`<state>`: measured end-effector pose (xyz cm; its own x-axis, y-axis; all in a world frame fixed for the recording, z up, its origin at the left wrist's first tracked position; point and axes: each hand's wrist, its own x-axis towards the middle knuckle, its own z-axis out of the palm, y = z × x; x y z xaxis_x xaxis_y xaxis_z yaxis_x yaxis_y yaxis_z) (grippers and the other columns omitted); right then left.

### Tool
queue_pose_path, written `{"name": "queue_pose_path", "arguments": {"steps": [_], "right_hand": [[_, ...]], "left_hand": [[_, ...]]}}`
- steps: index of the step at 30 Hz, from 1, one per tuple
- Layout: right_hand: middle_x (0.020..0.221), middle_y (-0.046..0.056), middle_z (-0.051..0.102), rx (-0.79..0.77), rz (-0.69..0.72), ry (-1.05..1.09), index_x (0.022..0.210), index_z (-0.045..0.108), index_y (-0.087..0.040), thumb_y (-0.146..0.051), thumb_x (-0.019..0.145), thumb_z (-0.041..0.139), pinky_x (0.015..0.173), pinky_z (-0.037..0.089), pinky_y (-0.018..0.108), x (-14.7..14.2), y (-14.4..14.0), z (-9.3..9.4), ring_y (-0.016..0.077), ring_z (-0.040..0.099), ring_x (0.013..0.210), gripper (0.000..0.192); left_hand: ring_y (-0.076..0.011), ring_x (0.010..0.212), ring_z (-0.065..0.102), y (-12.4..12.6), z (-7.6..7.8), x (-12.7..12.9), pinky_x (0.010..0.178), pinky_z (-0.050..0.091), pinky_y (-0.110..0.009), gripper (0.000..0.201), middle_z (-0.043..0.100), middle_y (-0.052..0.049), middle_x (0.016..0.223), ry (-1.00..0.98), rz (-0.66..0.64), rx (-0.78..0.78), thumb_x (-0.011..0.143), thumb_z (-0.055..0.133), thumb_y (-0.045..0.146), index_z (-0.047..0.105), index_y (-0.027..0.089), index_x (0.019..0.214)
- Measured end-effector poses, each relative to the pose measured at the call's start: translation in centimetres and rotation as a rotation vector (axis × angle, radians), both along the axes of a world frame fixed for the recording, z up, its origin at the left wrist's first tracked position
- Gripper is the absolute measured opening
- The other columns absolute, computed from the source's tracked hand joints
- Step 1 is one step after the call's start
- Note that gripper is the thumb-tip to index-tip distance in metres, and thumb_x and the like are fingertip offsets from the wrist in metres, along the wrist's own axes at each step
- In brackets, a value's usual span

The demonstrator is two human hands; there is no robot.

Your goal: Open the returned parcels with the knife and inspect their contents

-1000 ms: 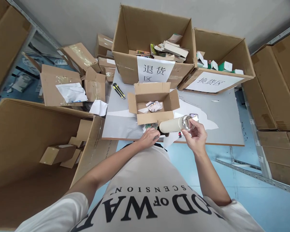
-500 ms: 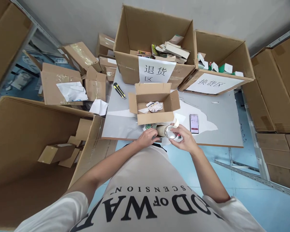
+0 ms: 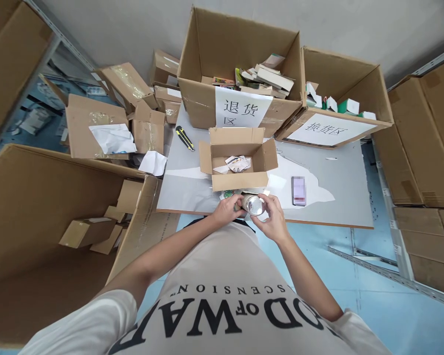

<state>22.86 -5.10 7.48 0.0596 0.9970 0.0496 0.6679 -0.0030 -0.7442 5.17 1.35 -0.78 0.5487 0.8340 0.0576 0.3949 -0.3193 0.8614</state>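
A: Head view. Both hands hold one cylinder (image 3: pixel 254 204), a cream tube with a shiny round end face turned toward the camera, just above the near edge of the tabletop (image 3: pixel 340 167). The left hand (image 3: pixel 227 210) has its grip wrapped round the far part of the body; the right hand (image 3: pixel 272 219) pinches the rim with its fingertips.

B: What risk does the figure illustrate?

A: In my judgement, a drop. The cylinder hangs over the edge, so a slip would send it to the blue floor rather than the tabletop. The smooth, reflective end gives the right fingertips little purchase.

B: Any other hazard nearby?

A: The small open box (image 3: pixel 238 159), holding a few paper scraps, stands just beyond the hands; a wide swing of the cylinder could knock it. The phone (image 3: pixel 299 190) lies flat to the right, near but apart. The utility knife (image 3: pixel 184 138) lies well apart at the left rear; whether its blade is out cannot be told.

B: And the labelled cartons?

A: The two large cartons (image 3: pixel 240 64) at the back stand clear of the hands.
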Motion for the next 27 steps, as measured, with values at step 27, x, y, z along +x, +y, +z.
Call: {"name": "queue_pose_path", "arguments": {"steps": [27], "right_hand": [[0.114,0.015,0.056,0.116,0.000,-0.240,0.124,0.045,-0.018,-0.020,0.065,0.061,0.088,0.051,0.046,-0.8,0.2,-2.0,0.0300,0.055,0.106,0.061]], "left_hand": [[-0.0207,0.090,0.064,0.1,0.8,0.4,0.082,0.050,-0.034,0.080,0.066,-0.005,0.097,0.031,-0.021,-0.052,0.071,0.073,0.025,0.037,0.016,0.141]]}}
